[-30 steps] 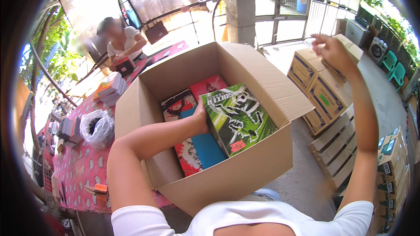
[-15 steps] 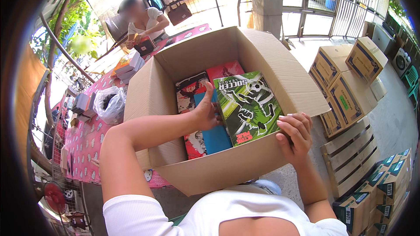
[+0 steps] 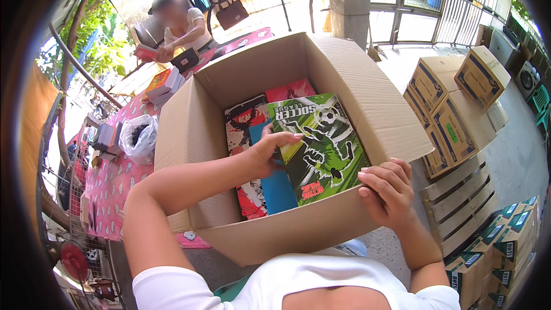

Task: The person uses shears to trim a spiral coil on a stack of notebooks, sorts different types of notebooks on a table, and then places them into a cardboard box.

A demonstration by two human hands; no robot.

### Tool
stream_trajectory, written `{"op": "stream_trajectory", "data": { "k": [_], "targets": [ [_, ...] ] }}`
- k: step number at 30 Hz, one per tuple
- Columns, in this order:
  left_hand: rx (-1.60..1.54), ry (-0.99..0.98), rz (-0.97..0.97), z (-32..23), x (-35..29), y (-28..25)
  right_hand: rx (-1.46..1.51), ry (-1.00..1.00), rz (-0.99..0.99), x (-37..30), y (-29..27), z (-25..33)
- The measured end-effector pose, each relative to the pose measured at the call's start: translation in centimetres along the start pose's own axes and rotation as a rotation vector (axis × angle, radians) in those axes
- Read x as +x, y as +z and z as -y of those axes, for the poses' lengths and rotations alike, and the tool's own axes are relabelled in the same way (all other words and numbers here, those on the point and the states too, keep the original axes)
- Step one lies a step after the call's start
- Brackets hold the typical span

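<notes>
An open cardboard box (image 3: 287, 235) stands before me, holding several notebooks. My left hand (image 3: 267, 150) reaches inside and grips the left edge of a green notebook (image 3: 324, 161) with a soccer player on its cover. The thumb lies on the cover; the fingers go out of sight at its side. Partly beneath it are a blue notebook (image 3: 280, 188) and a red one (image 3: 294, 89). A black, white and red notebook (image 3: 238, 132) lies along the box's left wall. My right hand (image 3: 389, 192) is closed over the box's near right rim, beside the green notebook's corner.
A pink patterned table (image 3: 115, 195) on the left bears a plastic bag (image 3: 139, 138) and book stacks (image 3: 163, 86). Across it a person (image 3: 186, 31) handles a red item. Closed cartons (image 3: 453, 126), a wooden pallet (image 3: 459, 201) and more boxes (image 3: 496, 252) stand to the right.
My left thumb has come down onto the green notebook, which has shifted slightly left and nearer. My right hand stays on the rim. The other person has moved a red item leftward.
</notes>
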State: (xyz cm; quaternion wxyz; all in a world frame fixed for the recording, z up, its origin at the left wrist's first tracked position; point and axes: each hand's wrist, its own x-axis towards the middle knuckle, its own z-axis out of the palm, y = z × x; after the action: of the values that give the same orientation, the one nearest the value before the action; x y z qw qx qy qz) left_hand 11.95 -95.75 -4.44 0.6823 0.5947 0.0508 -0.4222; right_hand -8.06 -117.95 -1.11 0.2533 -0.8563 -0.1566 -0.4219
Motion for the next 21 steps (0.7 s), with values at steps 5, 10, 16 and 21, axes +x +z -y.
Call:
{"op": "stream_trajectory", "data": {
  "k": [5, 10, 16, 21],
  "targets": [
    [0.084, -0.158, -0.24, -3.0, -4.2, 0.4, 0.152, 0.123, 0.388, 4.4, -2.4, -1.4],
    [-0.186, -0.108, -0.071, -3.8, -4.8, -4.3, -0.009, 0.075, 0.72, 11.5, 5.0, -2.3],
    [-0.222, -0.096, -0.088, -4.0, -3.6, -4.4, 0.478, 1.366, 1.167, 14.7, 16.7, -5.2],
    [-0.237, -0.125, -0.121, -4.2, -1.6, -5.3, 0.942, 1.711, 1.02, 12.9, 18.6, -5.5]
  ]
}}
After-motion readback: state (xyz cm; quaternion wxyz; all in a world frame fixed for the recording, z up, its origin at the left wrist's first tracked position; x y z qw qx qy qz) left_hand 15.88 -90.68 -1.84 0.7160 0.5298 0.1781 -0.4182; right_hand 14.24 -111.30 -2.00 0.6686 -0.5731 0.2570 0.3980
